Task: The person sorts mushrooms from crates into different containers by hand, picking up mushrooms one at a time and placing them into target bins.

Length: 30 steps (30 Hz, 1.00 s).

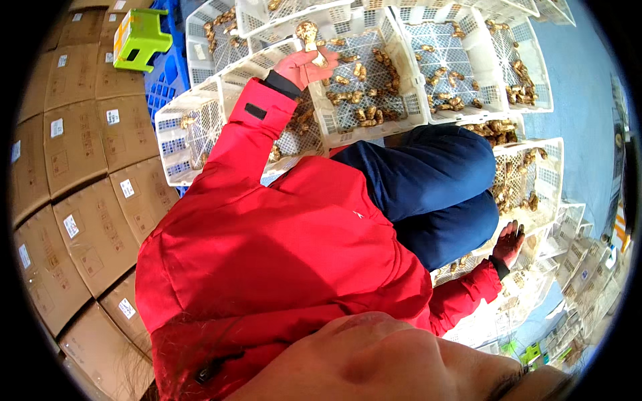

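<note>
My left hand (304, 68) grips a matsutake-like mushroom (307, 33) by its pale stem. The mushroom's brown, scaly cap points away from my fingers. Under that hand sits a white plastic mesh crate (368, 134), with several smaller mushrooms (383, 65) scattered over its floor. On the other side of my knees, my right hand (508, 244) is raised near the edge of another white crate (551, 180) holding mushrooms (532, 201). Its fingers look dark with dirt and stand slightly apart, with nothing visible between them.
Several more white crates (454, 65) with mushrooms surround my legs. Stacked cardboard boxes (75, 120) with labels fill the left side. A green plastic stool (143, 40) stands by a blue plastic pallet (165, 75). Blue floor (582, 145) shows at right, with stacked crates (584, 270) beyond.
</note>
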### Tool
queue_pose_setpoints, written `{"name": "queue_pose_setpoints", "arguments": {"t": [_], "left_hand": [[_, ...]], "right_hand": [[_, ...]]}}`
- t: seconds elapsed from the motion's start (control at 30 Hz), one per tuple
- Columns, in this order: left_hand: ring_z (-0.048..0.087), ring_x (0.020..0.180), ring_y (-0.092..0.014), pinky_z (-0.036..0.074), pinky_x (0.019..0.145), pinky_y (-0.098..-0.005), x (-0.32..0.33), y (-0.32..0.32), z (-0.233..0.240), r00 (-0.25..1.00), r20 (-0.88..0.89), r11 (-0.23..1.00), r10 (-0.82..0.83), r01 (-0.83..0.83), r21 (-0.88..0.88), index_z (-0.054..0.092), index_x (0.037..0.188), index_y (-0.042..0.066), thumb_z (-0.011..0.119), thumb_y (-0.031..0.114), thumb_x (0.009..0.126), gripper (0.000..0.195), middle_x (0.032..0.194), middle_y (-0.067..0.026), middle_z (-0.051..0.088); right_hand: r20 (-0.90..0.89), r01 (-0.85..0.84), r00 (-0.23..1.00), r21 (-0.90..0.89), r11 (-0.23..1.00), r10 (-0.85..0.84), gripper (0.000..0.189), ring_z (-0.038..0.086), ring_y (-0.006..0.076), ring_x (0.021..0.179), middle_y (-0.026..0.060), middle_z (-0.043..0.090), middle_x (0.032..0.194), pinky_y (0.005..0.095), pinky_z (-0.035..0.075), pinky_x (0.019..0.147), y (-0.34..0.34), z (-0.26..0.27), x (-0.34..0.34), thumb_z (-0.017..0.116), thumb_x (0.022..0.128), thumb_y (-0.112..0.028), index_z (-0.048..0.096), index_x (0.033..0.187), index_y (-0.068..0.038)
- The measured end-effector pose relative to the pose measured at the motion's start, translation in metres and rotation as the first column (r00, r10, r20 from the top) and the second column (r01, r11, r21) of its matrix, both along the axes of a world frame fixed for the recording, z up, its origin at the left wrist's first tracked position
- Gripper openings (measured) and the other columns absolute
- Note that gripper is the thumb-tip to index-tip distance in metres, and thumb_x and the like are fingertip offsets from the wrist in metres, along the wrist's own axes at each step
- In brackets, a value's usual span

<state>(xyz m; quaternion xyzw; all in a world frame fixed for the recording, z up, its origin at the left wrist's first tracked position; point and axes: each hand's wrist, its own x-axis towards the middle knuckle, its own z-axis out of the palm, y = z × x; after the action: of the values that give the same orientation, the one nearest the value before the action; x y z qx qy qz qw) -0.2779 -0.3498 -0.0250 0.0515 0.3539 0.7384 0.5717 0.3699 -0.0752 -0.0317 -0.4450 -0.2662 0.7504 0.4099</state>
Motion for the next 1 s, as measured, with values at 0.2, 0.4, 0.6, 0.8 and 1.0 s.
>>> {"name": "queue_pose_setpoints", "arguments": {"t": [0.2,0.4,0.6,0.8,1.0], "left_hand": [[0.049,0.1,-0.033,0.046,0.079,-0.0384,0.024,0.077,0.027,0.964,-0.114,0.971,-0.241,0.239,-0.029,0.043,0.108,-0.004,0.046,0.012,0.08,0.031,0.111,-0.0234,0.045],[0.054,0.084,-0.017,0.045,0.07,-0.0269,0.137,0.206,0.089,0.608,-0.693,0.896,-0.388,0.424,-0.131,0.05,0.098,-0.001,0.048,0.02,0.08,0.028,0.096,-0.0108,0.055],[0.053,0.082,-0.027,0.042,0.071,-0.0342,0.325,0.272,0.127,-0.432,-0.902,0.947,0.012,0.294,-0.129,0.051,0.097,0.007,0.06,0.026,0.068,0.036,0.089,-0.0128,0.056],[0.048,0.092,-0.029,0.039,0.08,-0.0345,0.408,0.264,0.101,-0.457,-0.838,0.785,0.3,0.617,-0.056,0.048,0.098,0.004,0.062,0.021,0.065,0.04,0.092,-0.0132,0.053],[0.052,0.078,-0.011,0.041,0.07,-0.0228,0.378,0.296,0.045,-0.194,-0.906,0.571,-0.376,0.722,-0.391,0.053,0.098,0.001,0.055,0.02,0.078,0.029,0.088,-0.006,0.057]], "right_hand": [[0.043,0.105,0.993,0.034,0.994,-0.107,0.044,0.046,0.0213,0.102,0.0122,0.043,0.118,0.0318,0.038,0.086,-0.001,0.001,-0.01,0.045,0.084,-0.03,0.035,0.122,-0.009],[0.077,0.058,0.994,0.171,0.984,-0.072,0.036,0.055,0.0199,0.085,0.015,0.053,0.098,0.0272,0.045,0.074,-0.002,0.067,-0.141,0.043,0.085,-0.021,0.043,0.111,0.003],[-0.147,0.026,0.988,0.447,0.894,0.045,0.034,0.054,0.0138,0.082,0.0068,0.056,0.093,0.0239,0.043,0.07,-0.003,0.099,-0.202,0.053,0.079,-0.023,0.048,0.105,0.0],[-0.402,0.46,0.84,0.172,0.871,-0.365,0.026,0.057,0.0191,0.081,0.0098,0.057,0.087,0.0288,0.046,0.07,-0.033,0.061,-0.111,0.054,0.08,-0.02,0.048,0.094,0.001],[-0.359,0.675,0.697,0.037,0.737,-0.621,0.026,0.059,0.0287,0.077,0.0152,0.055,0.091,0.035,0.051,0.061,-0.086,0.015,0.0,0.05,0.081,-0.015,0.045,0.101,0.002]]}}
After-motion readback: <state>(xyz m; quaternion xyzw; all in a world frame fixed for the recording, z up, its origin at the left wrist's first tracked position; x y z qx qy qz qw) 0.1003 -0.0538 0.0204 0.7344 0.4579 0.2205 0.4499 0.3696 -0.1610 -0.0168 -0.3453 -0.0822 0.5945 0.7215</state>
